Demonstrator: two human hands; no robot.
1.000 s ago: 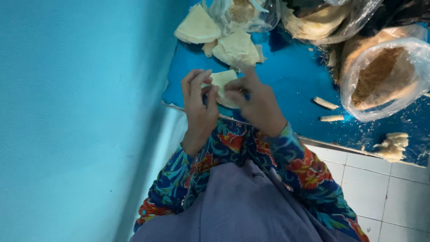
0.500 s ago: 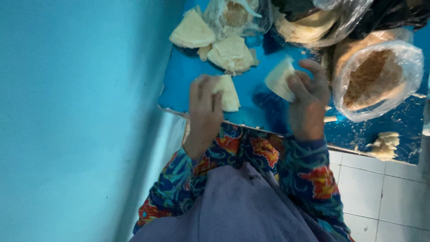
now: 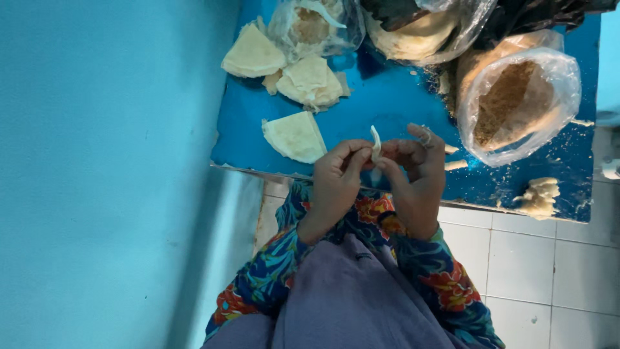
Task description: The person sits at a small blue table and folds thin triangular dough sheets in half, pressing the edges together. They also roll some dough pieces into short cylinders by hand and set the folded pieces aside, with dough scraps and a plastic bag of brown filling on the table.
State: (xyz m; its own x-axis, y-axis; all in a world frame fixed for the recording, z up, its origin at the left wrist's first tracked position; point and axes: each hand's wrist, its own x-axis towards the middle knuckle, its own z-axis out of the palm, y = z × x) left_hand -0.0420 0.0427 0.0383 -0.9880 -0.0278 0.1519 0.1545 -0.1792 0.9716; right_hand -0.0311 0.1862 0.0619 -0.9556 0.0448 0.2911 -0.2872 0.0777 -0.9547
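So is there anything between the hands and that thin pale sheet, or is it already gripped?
Nothing visible stands between them. The left hand and right hand both pinch the thin pale sheet edge-on between their fingertips, above the near edge of the blue table. The folded wedge lies off to the left, apart.

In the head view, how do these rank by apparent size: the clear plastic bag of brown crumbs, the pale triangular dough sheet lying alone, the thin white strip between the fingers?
1. Clear plastic bag of brown crumbs
2. Pale triangular dough sheet
3. Thin white strip, held by both hands
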